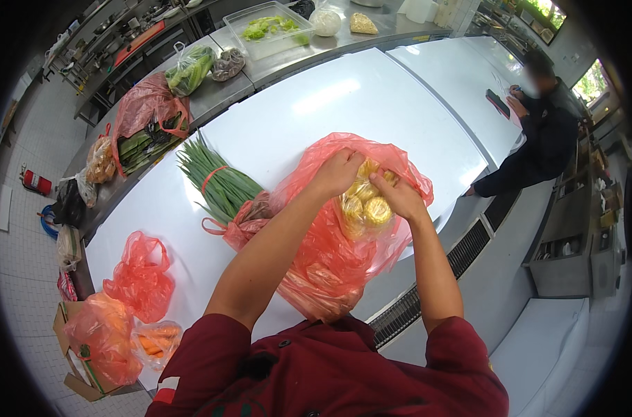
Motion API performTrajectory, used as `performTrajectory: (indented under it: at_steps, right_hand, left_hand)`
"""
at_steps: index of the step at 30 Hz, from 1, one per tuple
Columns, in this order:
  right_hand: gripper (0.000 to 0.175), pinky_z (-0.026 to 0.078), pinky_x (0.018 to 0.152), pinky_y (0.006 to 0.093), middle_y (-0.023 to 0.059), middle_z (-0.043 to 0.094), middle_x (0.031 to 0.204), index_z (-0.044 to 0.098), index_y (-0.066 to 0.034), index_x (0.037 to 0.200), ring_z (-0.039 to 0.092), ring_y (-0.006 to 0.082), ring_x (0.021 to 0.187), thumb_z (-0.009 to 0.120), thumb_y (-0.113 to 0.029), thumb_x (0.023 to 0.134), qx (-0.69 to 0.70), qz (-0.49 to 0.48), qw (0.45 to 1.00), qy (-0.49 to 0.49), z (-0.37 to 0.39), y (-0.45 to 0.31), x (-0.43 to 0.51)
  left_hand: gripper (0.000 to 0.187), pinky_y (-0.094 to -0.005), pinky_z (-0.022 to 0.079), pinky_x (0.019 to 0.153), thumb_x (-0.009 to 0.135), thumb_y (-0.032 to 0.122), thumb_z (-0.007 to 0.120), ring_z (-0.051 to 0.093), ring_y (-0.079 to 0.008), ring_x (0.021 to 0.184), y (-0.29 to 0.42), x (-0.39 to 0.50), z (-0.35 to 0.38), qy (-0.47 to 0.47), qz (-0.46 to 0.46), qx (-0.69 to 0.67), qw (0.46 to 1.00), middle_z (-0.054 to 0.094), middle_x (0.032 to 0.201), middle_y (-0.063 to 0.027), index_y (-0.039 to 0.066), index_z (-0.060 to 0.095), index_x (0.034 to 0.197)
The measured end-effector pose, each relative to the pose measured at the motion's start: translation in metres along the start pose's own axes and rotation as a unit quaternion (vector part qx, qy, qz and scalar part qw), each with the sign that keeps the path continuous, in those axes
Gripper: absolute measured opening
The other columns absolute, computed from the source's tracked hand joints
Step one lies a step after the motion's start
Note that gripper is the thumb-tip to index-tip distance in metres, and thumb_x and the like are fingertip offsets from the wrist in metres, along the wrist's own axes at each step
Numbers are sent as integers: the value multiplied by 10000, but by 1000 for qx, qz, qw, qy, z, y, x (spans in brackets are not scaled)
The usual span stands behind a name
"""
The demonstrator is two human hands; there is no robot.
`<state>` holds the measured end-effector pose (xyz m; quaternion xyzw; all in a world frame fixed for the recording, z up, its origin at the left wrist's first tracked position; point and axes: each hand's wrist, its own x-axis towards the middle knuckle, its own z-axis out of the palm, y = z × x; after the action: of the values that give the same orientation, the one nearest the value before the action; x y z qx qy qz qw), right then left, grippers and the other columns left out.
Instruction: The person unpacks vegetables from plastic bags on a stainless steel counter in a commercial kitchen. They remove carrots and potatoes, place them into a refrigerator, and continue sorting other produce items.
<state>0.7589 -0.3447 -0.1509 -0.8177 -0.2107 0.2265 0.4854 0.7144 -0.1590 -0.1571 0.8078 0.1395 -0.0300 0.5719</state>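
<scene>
Both of my hands grip the top of a clear plastic bag of corn cobs (377, 211). My left hand (340, 169) pinches the bag's left side, and my right hand (401, 196) has its thumb on the upper right. Several yellow cobs show their cut ends through the film. Around and beneath this bag spreads a large translucent red plastic bag (321, 266), crumpled on the white work surface (274, 125). A bundle of long green stalks (217, 180), likely garlic chives, lies left of my forearm, tied with a red band and partly wrapped in another red bag (245, 221).
At the lower left are a red plastic bag (141, 276), bagged carrots (157, 344) and a cardboard box (81, 372). Bagged greens (191, 70) and a clear tub of lettuce (268, 39) stand on the steel counter behind. A person (548, 122) writes at the far right.
</scene>
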Motion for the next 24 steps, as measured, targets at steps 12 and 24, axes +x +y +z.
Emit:
performTrajectory:
  at_steps: [12,24]
  right_hand:
    - [364,490,791,320,20,623,926,598,-48,1050,583,132,848,739,-348,898,47,-51,997,-25,0,-10,-2]
    - [342,453,940,312,51,632,1172,620,-29,1207,571,154,1081,425,-263,1052,-62,-193,979,32,-2,49,19]
  left_hand:
    - [549,-373,409,1060,1017,393,462,557,-280,1251,-1,-1,0,7,8,10,1000,595,1336,-200,-63,573,1303]
    - [539,-370,413,1057,1022,385,457,567,-272,1239,-4,1,2,13,17,-1,1000,609,1322,-187,-61,573,1302]
